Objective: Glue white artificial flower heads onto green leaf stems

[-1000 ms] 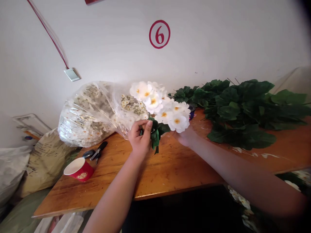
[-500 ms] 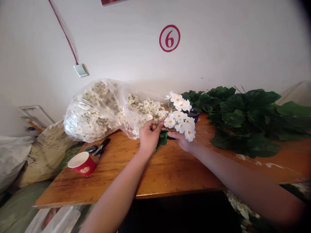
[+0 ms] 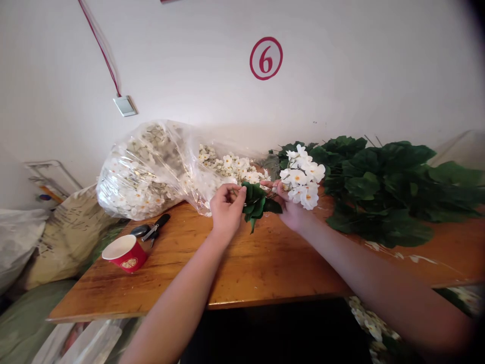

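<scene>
Over the wooden table, a spray of artificial white flowers [image 3: 303, 177] with yellow-orange centres lies across both hands, its blossoms to the right. My left hand [image 3: 226, 210] pinches the spray's stem end, thumb against fingers, beside a cluster of dark green leaves [image 3: 256, 201]. The stem itself is mostly hidden by these leaves. Just below the blossoms, my right hand [image 3: 292, 211] has its fingers closed round the stem, partly covered by the petals. Behind my left hand, loose white flowers [image 3: 231, 164] spill from a clear plastic bag [image 3: 151, 172].
Large green leaves [image 3: 379, 182] are heaped on the table's right side. A red paper cup [image 3: 131, 258] stands at the left, near black-handled snips [image 3: 155, 227]. The wooden table [image 3: 265, 268] meets a white wall; sacks [image 3: 71, 232] crowd its left end.
The blossoms have moved right and down, along with my right hand. More of the green leaves now show between my hands, and the right fingers have closed on the stem.
</scene>
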`<state>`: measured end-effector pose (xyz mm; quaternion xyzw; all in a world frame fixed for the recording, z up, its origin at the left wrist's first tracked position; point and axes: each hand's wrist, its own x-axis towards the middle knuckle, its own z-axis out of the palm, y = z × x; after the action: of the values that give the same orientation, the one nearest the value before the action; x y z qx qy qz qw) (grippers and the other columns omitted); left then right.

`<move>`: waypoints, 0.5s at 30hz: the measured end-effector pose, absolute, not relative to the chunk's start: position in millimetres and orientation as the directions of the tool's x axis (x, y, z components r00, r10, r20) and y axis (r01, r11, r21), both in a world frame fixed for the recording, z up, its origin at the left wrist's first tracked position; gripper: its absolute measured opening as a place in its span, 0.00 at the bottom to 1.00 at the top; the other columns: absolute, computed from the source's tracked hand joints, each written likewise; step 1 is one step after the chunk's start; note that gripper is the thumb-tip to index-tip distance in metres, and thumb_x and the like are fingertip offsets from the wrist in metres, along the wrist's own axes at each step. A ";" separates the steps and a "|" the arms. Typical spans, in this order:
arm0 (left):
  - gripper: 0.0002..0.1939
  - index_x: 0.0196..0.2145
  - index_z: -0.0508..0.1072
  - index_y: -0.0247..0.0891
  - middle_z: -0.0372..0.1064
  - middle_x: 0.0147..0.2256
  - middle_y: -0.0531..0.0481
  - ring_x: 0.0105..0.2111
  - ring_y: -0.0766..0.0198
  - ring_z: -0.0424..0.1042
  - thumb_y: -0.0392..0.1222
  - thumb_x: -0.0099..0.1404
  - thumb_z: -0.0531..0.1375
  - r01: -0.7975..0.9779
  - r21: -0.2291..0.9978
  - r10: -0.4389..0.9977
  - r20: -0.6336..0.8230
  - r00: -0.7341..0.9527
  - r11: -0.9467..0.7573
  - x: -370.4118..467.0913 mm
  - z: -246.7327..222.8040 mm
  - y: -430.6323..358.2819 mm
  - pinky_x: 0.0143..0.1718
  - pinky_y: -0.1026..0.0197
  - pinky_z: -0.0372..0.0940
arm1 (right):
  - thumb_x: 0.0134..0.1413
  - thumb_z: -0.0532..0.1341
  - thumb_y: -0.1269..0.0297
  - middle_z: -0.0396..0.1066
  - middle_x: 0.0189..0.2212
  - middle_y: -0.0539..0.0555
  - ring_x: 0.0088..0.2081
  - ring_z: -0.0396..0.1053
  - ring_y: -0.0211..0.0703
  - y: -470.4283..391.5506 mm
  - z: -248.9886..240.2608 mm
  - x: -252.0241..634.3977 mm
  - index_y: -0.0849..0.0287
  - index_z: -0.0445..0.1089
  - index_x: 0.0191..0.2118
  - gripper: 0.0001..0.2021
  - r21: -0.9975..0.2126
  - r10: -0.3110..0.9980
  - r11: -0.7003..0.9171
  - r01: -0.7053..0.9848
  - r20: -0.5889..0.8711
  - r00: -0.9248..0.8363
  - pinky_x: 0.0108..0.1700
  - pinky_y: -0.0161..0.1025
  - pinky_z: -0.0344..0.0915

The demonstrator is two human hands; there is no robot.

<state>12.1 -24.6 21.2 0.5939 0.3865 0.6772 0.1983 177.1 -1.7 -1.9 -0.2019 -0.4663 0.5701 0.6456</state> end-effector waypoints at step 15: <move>0.16 0.49 0.56 0.41 0.59 0.54 0.38 0.54 0.54 0.63 0.50 0.69 0.52 0.192 0.537 0.565 0.811 0.153 -0.822 11.5 -9.1 -15.0 0.54 0.48 0.59 | 0.51 0.66 0.53 0.63 0.26 0.47 0.29 0.65 0.40 -9.5 4.5 178.7 0.52 0.65 0.32 0.12 -0.733 0.867 0.208 -0.648 0.444 -0.224 0.39 0.44 0.68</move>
<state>11.5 -15.0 -9.1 0.7432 0.2547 0.5988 0.1559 178.7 -9.5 4.5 -0.1147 -0.4788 0.6189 0.6121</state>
